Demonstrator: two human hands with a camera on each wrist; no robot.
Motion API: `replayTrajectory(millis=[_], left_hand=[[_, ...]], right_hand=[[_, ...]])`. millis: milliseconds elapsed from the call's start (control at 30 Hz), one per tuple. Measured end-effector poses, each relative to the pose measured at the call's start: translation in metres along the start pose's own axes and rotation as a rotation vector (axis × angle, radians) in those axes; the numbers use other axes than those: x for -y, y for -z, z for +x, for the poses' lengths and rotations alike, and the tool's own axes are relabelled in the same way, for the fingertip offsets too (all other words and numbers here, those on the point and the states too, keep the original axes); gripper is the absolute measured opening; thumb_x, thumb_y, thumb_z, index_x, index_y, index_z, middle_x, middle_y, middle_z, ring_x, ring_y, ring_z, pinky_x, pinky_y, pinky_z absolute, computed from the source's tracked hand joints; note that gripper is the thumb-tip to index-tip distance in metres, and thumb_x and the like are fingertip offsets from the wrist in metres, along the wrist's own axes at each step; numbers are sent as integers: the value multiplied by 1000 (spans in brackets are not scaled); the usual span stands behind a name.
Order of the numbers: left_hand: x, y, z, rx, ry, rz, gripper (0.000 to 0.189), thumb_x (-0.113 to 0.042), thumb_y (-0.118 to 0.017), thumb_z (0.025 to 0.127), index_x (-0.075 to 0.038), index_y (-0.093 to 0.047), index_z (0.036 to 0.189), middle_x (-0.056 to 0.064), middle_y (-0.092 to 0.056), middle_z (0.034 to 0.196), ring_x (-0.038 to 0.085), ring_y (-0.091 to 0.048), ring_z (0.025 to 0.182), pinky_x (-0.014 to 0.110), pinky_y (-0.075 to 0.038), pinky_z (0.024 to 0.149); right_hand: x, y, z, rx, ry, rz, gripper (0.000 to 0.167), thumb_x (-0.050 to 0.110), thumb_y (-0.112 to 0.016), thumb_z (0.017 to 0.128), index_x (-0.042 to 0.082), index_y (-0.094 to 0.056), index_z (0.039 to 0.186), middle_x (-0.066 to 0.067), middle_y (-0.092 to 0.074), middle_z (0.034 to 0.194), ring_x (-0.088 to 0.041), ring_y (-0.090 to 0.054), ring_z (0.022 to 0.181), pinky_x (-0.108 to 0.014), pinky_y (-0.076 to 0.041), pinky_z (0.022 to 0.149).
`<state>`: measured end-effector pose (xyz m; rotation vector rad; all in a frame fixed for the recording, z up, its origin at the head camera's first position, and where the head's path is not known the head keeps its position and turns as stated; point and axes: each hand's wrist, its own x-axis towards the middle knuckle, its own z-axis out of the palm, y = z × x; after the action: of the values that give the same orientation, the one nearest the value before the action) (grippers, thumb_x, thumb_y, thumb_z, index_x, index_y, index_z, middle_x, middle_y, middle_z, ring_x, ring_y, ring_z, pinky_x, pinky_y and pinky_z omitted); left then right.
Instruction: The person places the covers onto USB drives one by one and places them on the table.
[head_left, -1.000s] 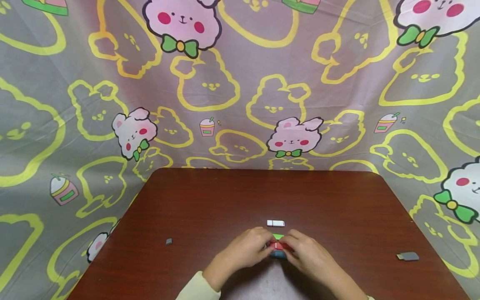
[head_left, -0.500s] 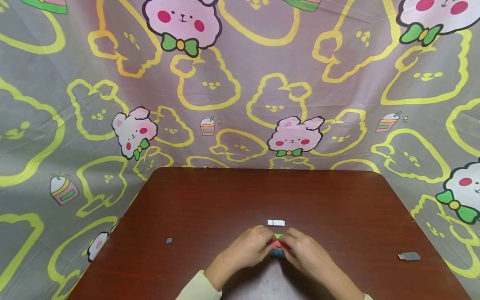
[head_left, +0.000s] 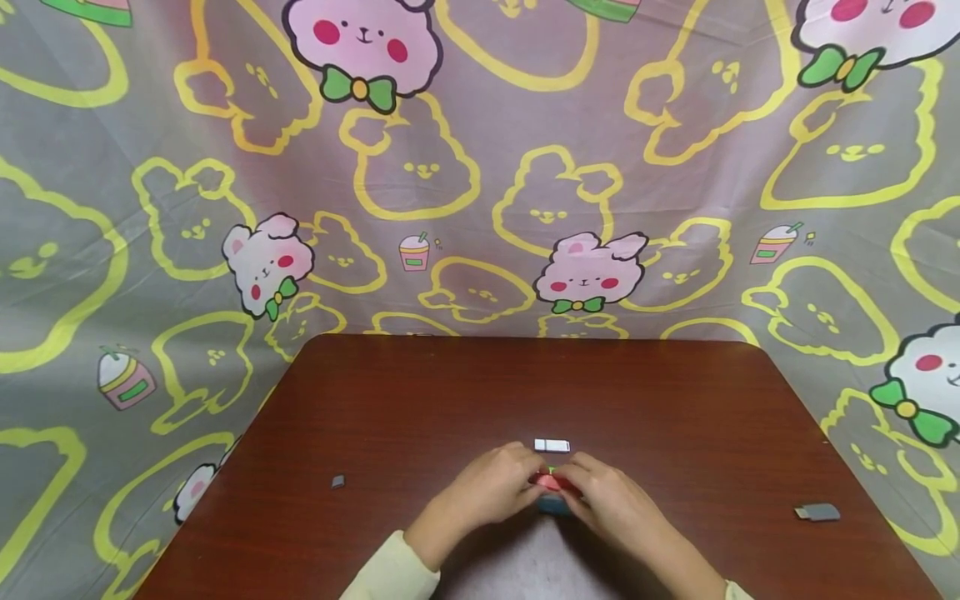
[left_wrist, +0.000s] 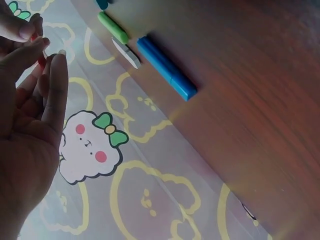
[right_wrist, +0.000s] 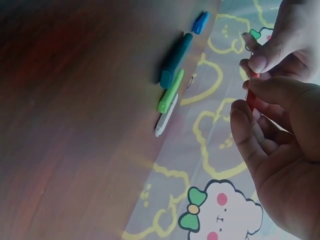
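Note:
Between the fingertips of both hands is a small red flash drive [head_left: 551,482], its ends hidden by the fingers. My left hand [head_left: 491,487] pinches it from the left and my right hand [head_left: 618,504] from the right. In the right wrist view, a strip of the red flash drive [right_wrist: 251,100] shows between thumb and fingers. On the table below and close to the hands lie a dark teal stick [head_left: 555,504] and a bright green one [head_left: 554,470], partly covered in the head view. A white flash drive [head_left: 552,446] lies just beyond the fingertips.
Far to the right rests a grey flash drive [head_left: 817,512] with its metal plug showing. A small grey piece [head_left: 338,482] lies to the left on the brown table [head_left: 450,392]. Behind the table hangs a patterned cloth [head_left: 465,167].
Both hands have shifted slightly away from me, carrying the red flash drive, which now covers more of the green stick. Its top looks paler than before. The things on the table have stayed put.

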<state>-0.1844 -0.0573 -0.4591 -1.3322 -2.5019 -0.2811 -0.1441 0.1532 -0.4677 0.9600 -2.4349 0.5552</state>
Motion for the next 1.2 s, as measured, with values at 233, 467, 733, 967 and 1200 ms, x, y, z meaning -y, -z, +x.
replayTrajectory(millis=[233,467,733,967,1200], left_hand=[[8,2,-2,34,62,-37,13,-27,-77,91,-16,-75,97,-8,-70,87,4,-59,79,15,-48,69],[20,3,-7,70,160,-67,14,-26,-78,90,-17,-75,100,-9,-70,89,3,-57,80,15,-48,68],[34,-1,-14,107,239,-60,18,-28,-79,89,-17,-75,104,-8,-70,91,5,-58,83,19,-51,69],[47,-6,-20,144,327,-50,21,-33,-78,90,-20,-75,107,-8,-70,95,6,-57,84,21,-52,71],[59,-12,-25,157,364,-65,18,-32,-77,90,-21,-76,103,-9,-69,90,7,-56,82,23,-50,67]], right_hand=[[-2,6,-3,68,-122,56,36,8,-84,80,12,-71,114,3,-67,99,1,-54,71,-19,-49,58],[-7,15,-8,127,-220,30,38,11,-82,83,13,-70,119,2,-68,104,0,-55,74,-23,-51,62],[-18,24,-23,119,-234,-79,34,14,-82,83,15,-71,115,6,-68,104,-3,-63,80,-28,-54,66],[-29,31,-37,104,-290,-109,34,13,-83,81,16,-72,113,8,-68,107,-7,-68,85,-29,-56,69],[-37,37,-52,57,-304,-117,37,10,-85,77,17,-72,111,9,-68,106,-9,-68,85,-29,-55,66]])
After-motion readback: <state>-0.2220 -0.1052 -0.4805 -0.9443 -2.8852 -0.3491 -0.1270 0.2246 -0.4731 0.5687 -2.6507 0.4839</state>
